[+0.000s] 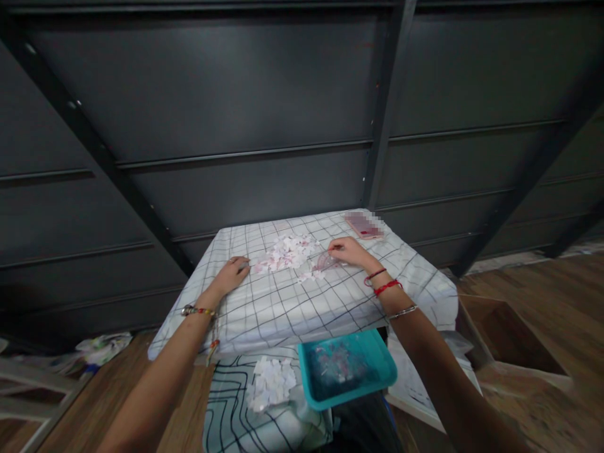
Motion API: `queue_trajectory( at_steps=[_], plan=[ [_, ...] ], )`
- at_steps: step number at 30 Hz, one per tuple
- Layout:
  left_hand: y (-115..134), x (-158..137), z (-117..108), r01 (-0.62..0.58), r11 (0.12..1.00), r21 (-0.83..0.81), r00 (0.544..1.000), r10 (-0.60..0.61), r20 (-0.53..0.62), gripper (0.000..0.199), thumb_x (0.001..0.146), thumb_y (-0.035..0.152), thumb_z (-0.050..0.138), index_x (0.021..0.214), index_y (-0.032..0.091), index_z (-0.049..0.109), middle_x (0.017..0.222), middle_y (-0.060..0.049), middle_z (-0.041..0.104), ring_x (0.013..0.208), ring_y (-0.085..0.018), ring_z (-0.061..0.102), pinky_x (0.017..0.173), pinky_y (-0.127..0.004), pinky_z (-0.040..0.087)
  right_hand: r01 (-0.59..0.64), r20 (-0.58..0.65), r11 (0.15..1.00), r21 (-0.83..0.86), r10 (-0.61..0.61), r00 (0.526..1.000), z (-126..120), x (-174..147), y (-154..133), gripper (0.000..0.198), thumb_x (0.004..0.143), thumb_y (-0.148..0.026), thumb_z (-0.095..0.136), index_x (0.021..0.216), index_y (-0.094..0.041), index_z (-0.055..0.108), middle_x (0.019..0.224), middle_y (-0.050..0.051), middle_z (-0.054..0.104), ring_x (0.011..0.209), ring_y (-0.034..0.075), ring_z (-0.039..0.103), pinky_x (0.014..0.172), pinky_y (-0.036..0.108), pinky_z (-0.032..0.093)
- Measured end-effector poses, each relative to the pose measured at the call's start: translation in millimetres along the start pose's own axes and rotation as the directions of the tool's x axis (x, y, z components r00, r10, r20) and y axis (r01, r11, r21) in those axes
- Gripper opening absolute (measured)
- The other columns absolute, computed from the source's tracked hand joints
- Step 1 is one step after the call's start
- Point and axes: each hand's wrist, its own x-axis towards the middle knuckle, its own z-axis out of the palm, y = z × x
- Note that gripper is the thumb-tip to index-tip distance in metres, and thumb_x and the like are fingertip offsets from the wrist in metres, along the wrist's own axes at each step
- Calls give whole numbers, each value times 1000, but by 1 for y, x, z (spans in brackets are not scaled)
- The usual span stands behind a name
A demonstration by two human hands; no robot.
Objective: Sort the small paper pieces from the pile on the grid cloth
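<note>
My left hand [231, 275] rests on the checked cloth at the table's left, fingers loosely apart with nothing visible in them. Just right of it lies a loose pile of small white and pinkish paper-like pieces [290, 253]. On the pile's other side my right hand [352, 251] is closed, its fingertips pinching a see-through pinkish piece [324, 260], perhaps a small mesh or film bag. That piece touches the cloth beside a few scattered bits. Its exact kind is too small to tell.
A phone-like pink object [361, 224] lies at the table's back right. Below the front edge, a teal tray [309, 393] holds clear, pinkish scraps, beside more white pieces [271, 382] on patterned fabric. A cardboard box [514, 336] stands right. Dark metal panels [255, 94] rise behind.
</note>
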Motion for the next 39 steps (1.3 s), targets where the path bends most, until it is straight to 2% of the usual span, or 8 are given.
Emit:
queue_trajectory(
  at_steps=[6, 12, 16, 18, 22, 25, 31, 39],
  plan=[
    [-2, 0, 0, 3, 1000, 5, 1000, -3, 7, 37, 82, 39, 37, 104, 15, 55, 107, -8, 57, 103, -23, 49, 96, -35, 37, -5, 124, 998, 56, -2, 992, 0, -2, 0, 14, 67, -20, 48, 64, -15, 60, 56, -3, 52, 56, 9, 47, 52, 18, 31],
    [1, 0, -2, 2, 1000, 17, 1000, -3, 11, 39, 82, 40, 36, 105, 14, 55, 107, -10, 56, 103, -24, 49, 96, -35, 37, -32, 122, 997, 75, 23, 992, -1, -1, 1, 16, 68, -19, 45, 67, -14, 60, 62, -2, 54, 57, 9, 45, 54, 20, 31],
    [4, 0, -3, 4, 1000, 23, 1000, -4, 18, 39, 82, 39, 36, 105, 14, 54, 106, -9, 56, 103, -23, 49, 96, -36, 37, -42, 240, 994, 102, 16, 971, -3, -2, -2, 16, 68, -23, 48, 68, -13, 62, 57, -3, 51, 56, 9, 45, 51, 20, 30],
    [4, 0, -4, 6, 1000, 27, 1000, -6, 19, 38, 82, 38, 36, 105, 14, 54, 107, -9, 56, 103, -23, 49, 96, -36, 36, -47, 231, 992, 120, 18, 973, -4, -2, -3, 16, 68, -23, 48, 68, -13, 62, 58, -2, 52, 56, 10, 46, 51, 20, 30],
    [4, 0, -3, 6, 999, 32, 1000, -6, 21, 38, 82, 38, 36, 105, 14, 55, 107, -9, 56, 104, -24, 48, 97, -36, 36, -64, 109, 992, 112, 52, 993, -3, -1, 0, 15, 66, -20, 47, 67, -14, 61, 62, -1, 55, 59, 10, 46, 55, 21, 31],
    [2, 0, -3, 1, 999, 33, 1000, -2, 21, 38, 81, 38, 36, 105, 15, 55, 107, -9, 57, 104, -24, 48, 97, -36, 36, -40, 74, 995, 93, 33, 997, -1, 0, 1, 14, 66, -19, 47, 66, -14, 60, 63, -1, 55, 59, 10, 46, 56, 21, 31],
    [1, 0, -3, -2, 999, 39, 1000, 1, 16, 41, 82, 40, 36, 106, 13, 55, 107, -11, 56, 103, -23, 50, 95, -35, 37, -19, 145, 999, 51, 11, 989, 0, -1, -4, 17, 67, -23, 47, 67, -13, 60, 59, -2, 53, 58, 10, 46, 54, 21, 30],
    [1, 0, -2, -8, 999, 52, 1000, 7, 15, 41, 83, 40, 35, 106, 13, 55, 108, -11, 56, 104, -23, 48, 96, -35, 36, -4, 134, 1000, 11, 2, 991, -4, -2, -4, 14, 65, -21, 45, 63, -14, 57, 58, -2, 50, 56, 10, 44, 52, 21, 27]
  ],
)
